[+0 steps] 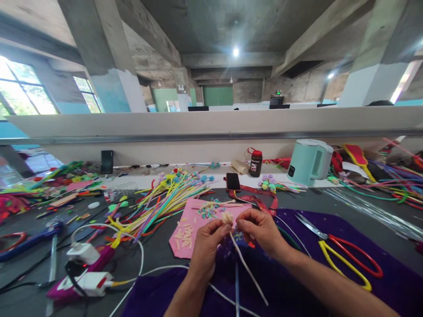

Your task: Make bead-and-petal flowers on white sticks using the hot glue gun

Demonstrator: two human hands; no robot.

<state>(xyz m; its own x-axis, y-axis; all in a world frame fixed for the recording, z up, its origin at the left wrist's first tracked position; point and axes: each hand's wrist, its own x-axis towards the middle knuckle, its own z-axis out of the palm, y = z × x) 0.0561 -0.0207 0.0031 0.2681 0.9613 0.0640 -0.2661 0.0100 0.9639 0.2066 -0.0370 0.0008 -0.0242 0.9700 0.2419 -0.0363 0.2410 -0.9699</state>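
My left hand (209,240) is closed in a pinch around the base of a cream fuzzy flower (227,217). The flower's pale fuzzy stem (247,266) slants down to the right. Close to the flower, my right hand (261,229) has its thumb and index finger pressed together; whatever lies between them is too small to make out. Behind the hands is a pink sheet (201,213), bearing short cream pieces (187,237) and a pile of small coloured bits (211,210). Below the hands, a thin rod (237,286) stands over the dark purple cloth (291,295).
Scissors (343,251) with red and yellow handles lie at right. Bundled pipe cleaners (168,196), a phone (233,181), a red-capped bottle (255,164) and a mint kettle (309,162) are farther back. At left, a power strip (99,259) has chargers and a white cable (142,251).
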